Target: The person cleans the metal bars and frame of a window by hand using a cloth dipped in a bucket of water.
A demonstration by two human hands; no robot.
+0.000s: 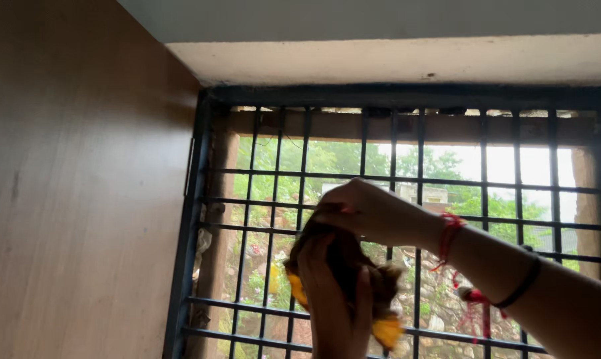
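Note:
I hold a crumpled brown and yellow cloth [370,286] up in front of a barred window [407,219]. My left hand [333,306] rises from below and grips the cloth's lower part. My right hand [367,209] comes in from the right and pinches the cloth's top. Red threads and a dark band circle my right wrist [486,266]. The cloth is bunched, and a yellow corner hangs at its lower right.
A brown wooden panel [81,199] fills the left side, flush against the window frame. A dark metal grille [274,219] covers the window. A white ceiling ledge [393,60] runs above it. Trees, rocks and a building show outside.

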